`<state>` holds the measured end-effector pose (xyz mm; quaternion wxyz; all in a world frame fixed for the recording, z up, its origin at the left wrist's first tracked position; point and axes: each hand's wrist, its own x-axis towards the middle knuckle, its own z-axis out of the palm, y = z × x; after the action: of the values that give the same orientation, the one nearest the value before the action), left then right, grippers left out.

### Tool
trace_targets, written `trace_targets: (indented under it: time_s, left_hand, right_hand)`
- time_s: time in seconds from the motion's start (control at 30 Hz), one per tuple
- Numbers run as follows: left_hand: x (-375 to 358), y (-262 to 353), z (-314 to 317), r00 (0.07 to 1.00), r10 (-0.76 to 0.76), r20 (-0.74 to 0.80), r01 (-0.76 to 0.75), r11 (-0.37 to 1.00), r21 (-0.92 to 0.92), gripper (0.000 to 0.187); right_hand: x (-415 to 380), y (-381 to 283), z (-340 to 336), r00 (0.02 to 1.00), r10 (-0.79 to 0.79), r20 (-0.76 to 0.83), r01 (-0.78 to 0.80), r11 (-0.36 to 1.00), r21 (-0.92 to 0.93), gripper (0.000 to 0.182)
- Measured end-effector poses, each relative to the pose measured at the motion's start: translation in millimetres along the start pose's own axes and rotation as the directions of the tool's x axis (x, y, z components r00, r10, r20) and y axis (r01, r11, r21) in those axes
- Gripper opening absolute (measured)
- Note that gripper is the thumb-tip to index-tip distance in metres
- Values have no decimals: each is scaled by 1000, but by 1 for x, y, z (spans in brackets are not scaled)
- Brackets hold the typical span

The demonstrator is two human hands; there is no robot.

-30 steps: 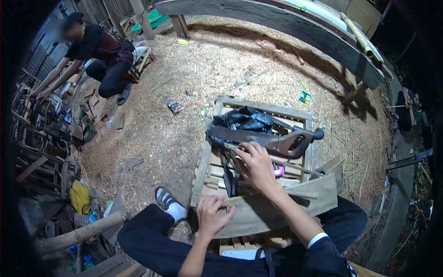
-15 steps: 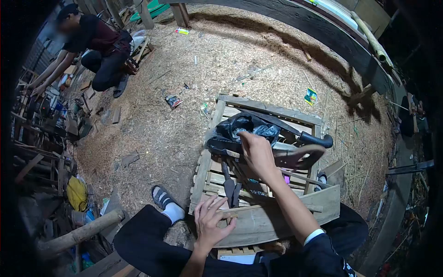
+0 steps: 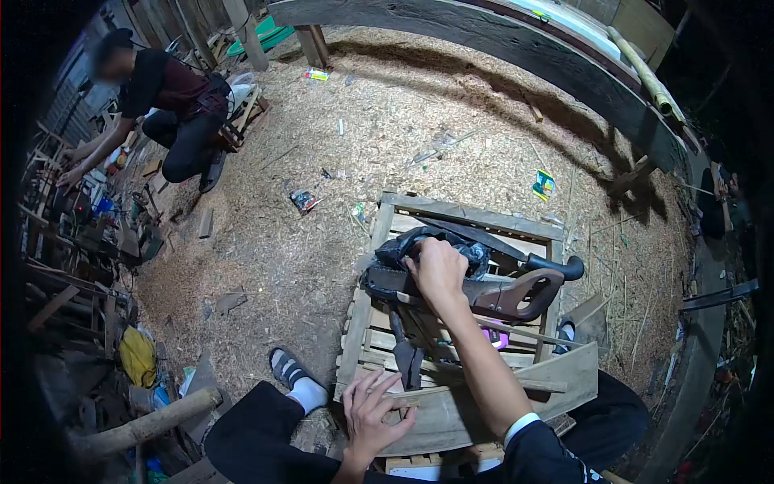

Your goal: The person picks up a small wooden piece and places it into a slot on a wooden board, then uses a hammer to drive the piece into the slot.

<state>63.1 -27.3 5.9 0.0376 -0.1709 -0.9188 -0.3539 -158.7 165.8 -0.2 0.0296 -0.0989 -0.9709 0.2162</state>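
Note:
My right hand (image 3: 439, 270) reaches into the mouth of a black plastic bag (image 3: 395, 252). Its fingers are bunched downward, with their tips hidden inside the bag. Under my right wrist lies a handsaw with a brown wooden handle (image 3: 528, 297). Behind it is a second saw with a black handle (image 3: 556, 266). My left hand (image 3: 375, 413) rests with fingers spread on a pale wooden board (image 3: 459, 415) across my lap. A small wooden piece lies by its fingertips. Beyond them, a dark-bladed tool (image 3: 408, 363) lies on the slatted wooden stand (image 3: 463, 208).
A pink object (image 3: 496, 335) lies among the slats. At the far left a crouching person (image 3: 181, 101) reaches toward a cluttered heap. A heavy beam (image 3: 516, 48) spans the back. Bamboo poles (image 3: 149, 419) are at lower left. Sawdust and wrappers cover the ground.
My right hand has gone lower into the bag. The brown-handled saw, blurred and tilted before, now lies still. My left hand stays on the board. The view has shifted slightly.

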Motion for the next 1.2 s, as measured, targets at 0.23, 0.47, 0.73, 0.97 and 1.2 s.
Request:
trace_targets:
  time_s: [0.23, 0.47, 0.73, 0.97, 1.2]
  left_hand:
    - [2, 1, -2, 1000, -3, 17, 3, 1000, 2, 20]
    - [-2, -2, 1, 1000, -2, 3, 2, 1000, -9, 18]
    - [-1, -3, 1, 999, 26, -19, -27, 999, -19, 17]
    - [-4, 0, 2, 998, 21, -62, -23, 999, -36, 17]
    - [-8, -5, 9, 996, 38, -75, -40, 999, -26, 15]
  right_hand:
    - [0, 0, 8, 997, -4, -74, 10, 997, 70, 24]
    - [-8, 10, -5, 997, -75, 11, 70, 966, 249, 19]
    - [-41, 12, -33, 974, -145, -175, 216, 824, 523, 17]
    - [-122, 12, -57, 963, -160, -218, 264, 728, 633, 31]
    - [-218, 30, -49, 965, -229, -130, 261, 765, 588, 18]
